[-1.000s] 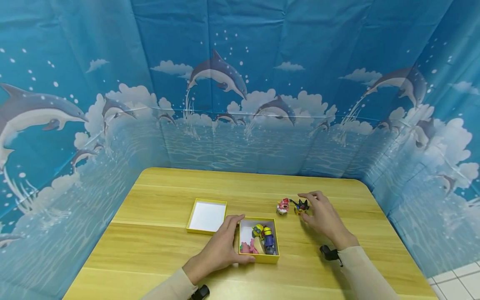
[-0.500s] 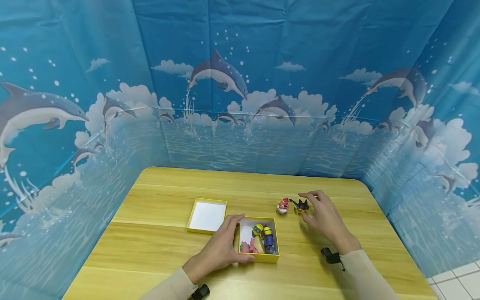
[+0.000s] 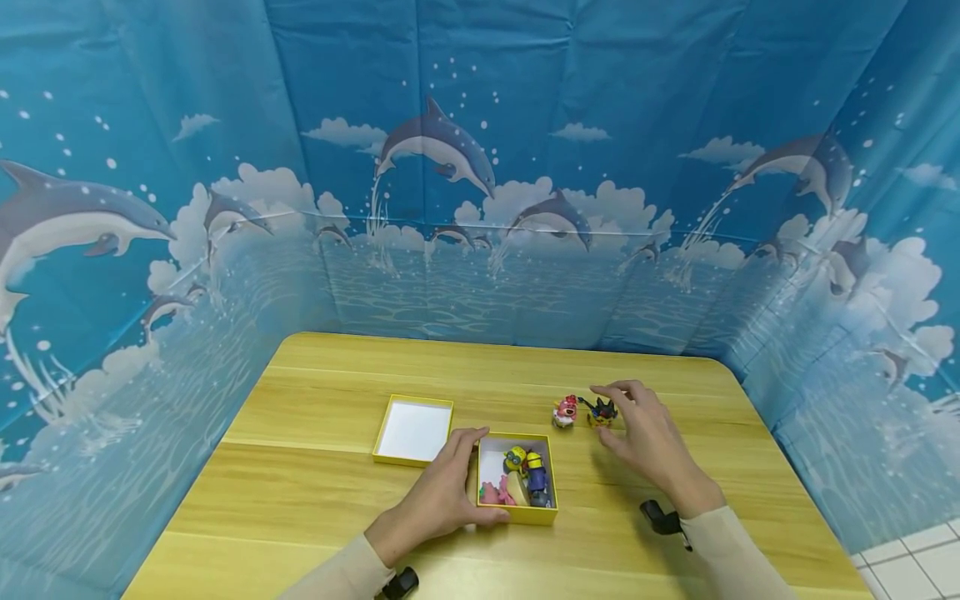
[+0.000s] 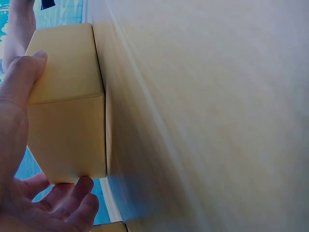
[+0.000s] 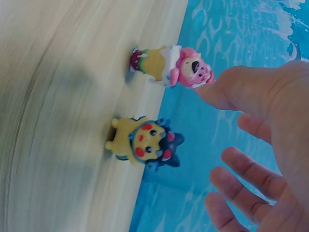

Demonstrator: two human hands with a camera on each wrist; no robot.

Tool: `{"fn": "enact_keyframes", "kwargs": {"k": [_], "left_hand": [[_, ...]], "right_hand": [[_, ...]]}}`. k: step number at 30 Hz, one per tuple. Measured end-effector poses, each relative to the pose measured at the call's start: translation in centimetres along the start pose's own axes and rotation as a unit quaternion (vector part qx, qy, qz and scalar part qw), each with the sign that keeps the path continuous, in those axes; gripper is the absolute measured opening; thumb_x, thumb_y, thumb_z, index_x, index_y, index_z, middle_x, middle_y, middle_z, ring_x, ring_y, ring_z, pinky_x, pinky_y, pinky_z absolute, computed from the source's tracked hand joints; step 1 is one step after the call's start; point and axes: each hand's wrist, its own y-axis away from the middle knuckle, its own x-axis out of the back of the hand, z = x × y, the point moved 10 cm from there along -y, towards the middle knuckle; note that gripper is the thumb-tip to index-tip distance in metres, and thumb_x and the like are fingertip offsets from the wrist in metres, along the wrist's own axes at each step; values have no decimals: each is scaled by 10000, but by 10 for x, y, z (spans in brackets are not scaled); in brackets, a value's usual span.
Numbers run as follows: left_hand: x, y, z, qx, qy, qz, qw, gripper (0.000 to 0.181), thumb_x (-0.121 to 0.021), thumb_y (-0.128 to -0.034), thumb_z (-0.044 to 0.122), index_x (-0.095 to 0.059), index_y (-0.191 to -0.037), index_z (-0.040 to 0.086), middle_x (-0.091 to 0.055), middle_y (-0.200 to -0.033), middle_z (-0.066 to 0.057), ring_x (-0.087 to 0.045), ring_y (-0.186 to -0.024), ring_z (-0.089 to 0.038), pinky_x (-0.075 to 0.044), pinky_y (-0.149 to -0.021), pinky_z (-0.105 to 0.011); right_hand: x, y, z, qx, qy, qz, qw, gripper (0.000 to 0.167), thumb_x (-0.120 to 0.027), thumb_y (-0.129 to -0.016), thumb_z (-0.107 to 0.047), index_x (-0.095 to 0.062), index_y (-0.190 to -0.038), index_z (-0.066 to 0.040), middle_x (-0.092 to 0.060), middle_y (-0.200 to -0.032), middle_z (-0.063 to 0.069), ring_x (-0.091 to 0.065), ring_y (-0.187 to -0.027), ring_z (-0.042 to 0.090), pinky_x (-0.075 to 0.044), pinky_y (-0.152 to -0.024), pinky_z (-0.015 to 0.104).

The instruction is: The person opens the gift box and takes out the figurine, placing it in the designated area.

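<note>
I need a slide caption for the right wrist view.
The right hand, holding nothing, near a pink-headed toy figure and a yellow toy figure standing on the table.

Toys (image 3: pixel 536 475) in box (image 3: pixel 529 517), lid (image 3: pixel 414 431) left, two figurines (image 3: pixel 565 412) right

a dolphin-printed curtain (image 3: pixel 480 292) hangs behind the wooden table (image 3: pixel 322 408), beside white tiles (image 3: pixel 903 577).

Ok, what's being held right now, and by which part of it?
The left hand holds the yellow box by its left side, thumb on the near wall, fingers at the far left corner. The right hand holds nothing.
</note>
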Motion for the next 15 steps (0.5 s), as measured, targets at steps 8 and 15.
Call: {"fn": "enact_keyframes", "kwargs": {"k": [8, 15], "left_hand": [[0, -1, 0, -21, -12, 23, 10000, 1321, -1041, -812, 657, -355, -1809, 127, -480, -1745, -92, -601, -1552, -306, -567, -1276, -548], [0, 1, 1, -74, -10, 4, 10000, 1323, -1024, -823, 677, -344, -1815, 124, -482, -1736, -102, -614, -1530, -303, -573, -1267, -542]], "right_hand": [[9, 0, -28, 436, 56, 226, 9988, 643, -1011, -861, -66, -778, -1461, -67, -743, -1332, 241, -737, -1125, 425, -640, -875, 626], [5, -1, -50, 548, 102, -1, 9984, 635, -1024, -868, -101, -784, -1455, -74, -755, -1326, 198, -730, -1103, 385, -630, -855, 573]]}}
